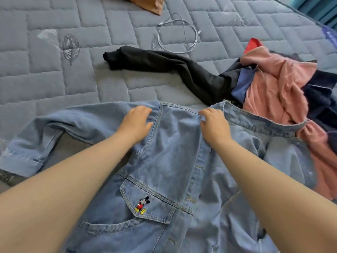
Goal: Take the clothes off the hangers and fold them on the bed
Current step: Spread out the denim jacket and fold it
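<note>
Both on denim jacket [173, 152] | left hand [135, 123] rests | right hand [214, 126] pinches fabric

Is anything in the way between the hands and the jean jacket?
No. Both hands are already on the denim jacket: the left hand rests on its shoulder and the right hand pinches the fabric by the collar. The jacket's right edge does lie over the pink garment, which may hinder folding.

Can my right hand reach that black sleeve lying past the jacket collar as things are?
Probably yes. The black sleeve lies uncovered on the mattress just beyond the denim jacket, with nothing between. Your right hand would first have to release its grip on the jacket's edge.
</note>
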A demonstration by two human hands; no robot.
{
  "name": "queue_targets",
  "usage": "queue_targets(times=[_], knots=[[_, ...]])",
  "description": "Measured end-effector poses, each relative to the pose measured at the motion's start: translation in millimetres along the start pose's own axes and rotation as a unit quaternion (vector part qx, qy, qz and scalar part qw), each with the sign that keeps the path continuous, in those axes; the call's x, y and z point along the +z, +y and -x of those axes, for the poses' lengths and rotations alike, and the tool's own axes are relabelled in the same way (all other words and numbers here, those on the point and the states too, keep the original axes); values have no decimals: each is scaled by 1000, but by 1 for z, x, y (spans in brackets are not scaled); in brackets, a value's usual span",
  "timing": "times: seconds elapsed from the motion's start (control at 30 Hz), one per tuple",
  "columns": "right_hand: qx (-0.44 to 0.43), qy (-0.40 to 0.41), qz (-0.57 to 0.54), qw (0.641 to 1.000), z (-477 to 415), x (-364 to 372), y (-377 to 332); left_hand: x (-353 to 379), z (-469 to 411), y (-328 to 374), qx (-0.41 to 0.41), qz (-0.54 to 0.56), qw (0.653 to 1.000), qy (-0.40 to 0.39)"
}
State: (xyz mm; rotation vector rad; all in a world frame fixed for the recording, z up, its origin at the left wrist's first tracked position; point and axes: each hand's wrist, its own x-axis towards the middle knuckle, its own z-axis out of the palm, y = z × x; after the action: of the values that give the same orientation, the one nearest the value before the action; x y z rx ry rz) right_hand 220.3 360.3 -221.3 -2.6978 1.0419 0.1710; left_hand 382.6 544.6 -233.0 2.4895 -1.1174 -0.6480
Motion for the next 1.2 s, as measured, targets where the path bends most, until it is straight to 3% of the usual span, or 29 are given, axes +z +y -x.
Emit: queue_targets(times=[0.1,0.23,0.37,0.57,0.8,1.0,1.13,1.2], knots=[[-36,-34,107,993,-36,10,8,4,-49,4,32,-68,997,-11],[-22,-101,237,966,-67,16,24,20,-92,4,38,-153,984,-85],[-20,-103,282,954,-82,10,32,26,-110,-5,44,-129,990,-39],[-27,63,120,990,-113,-4,23,-6,-137,-31,-1,-28,998,61],[13,-6,143,990,-145,12,22,7,-166,-34,-4,-104,994,35],[34,45,95,994,-129,5,39,11,-155,-17,32,-134,988,69],[110,255,-66,958,-75,-1,33,15,-128,11,109,-60,989,86],[218,225,-128,941,-45,11,31,22,-114,23,127,-28,990,46]])
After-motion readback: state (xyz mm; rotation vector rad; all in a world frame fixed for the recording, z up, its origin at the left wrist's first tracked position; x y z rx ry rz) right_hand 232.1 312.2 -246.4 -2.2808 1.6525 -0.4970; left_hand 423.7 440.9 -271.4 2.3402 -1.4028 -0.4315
